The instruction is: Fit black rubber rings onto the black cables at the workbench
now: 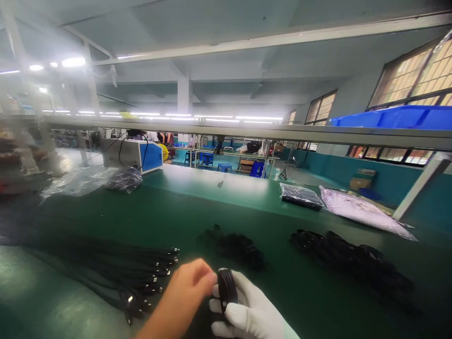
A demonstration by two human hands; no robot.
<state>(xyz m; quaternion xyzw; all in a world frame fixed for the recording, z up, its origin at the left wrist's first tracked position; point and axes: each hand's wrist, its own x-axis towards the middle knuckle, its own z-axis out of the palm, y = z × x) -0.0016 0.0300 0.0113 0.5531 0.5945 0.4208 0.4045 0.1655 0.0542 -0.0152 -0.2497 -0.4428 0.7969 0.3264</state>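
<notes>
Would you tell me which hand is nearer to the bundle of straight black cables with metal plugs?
Left. The bare left hand lies just right of the cable bundle; the white-gloved right hand, gripping a coiled black cable, sits farther right.

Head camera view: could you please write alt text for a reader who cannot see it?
Two hands hold a coiled black cable over a green table: the bare left hand pinches it and the white-gloved right hand grips it. Straight black cables lie to the left, and coiled bundles lie to the right.

light: bright ceiling tubes (pixel 226 116) | glare: green table (pixel 219 188) (washed out) | edges: blurred, bent
</notes>
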